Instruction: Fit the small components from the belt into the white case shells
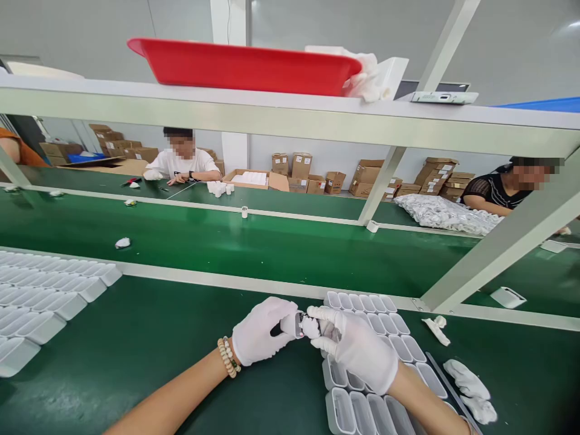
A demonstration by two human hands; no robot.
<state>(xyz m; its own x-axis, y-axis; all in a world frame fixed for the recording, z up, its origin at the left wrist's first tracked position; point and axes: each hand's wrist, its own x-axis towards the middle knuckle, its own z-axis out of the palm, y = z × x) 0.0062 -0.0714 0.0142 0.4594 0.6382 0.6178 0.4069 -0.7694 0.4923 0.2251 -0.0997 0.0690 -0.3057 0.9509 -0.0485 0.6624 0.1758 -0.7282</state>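
Both my hands wear white gloves and meet over the green work surface (pixel 149 344). My left hand (pixel 260 332) is closed around a small white plastic case (pixel 292 323), with a bead bracelet at its wrist. My right hand (pixel 356 347) pinches something small and white against the case's open end; I cannot make out what it is. Under my right hand lie rows of empty white plastic cases (pixel 385 338), open side up.
More rows of white cases (pixel 45 296) lie at the left. Crumpled white gloves (pixel 471 389) rest at the right. A green conveyor belt (pixel 272 248) runs beyond. Two people sit opposite. A red tray (pixel 244 66) sits on the overhead shelf, whose slanted struts (pixel 502 241) cross right.
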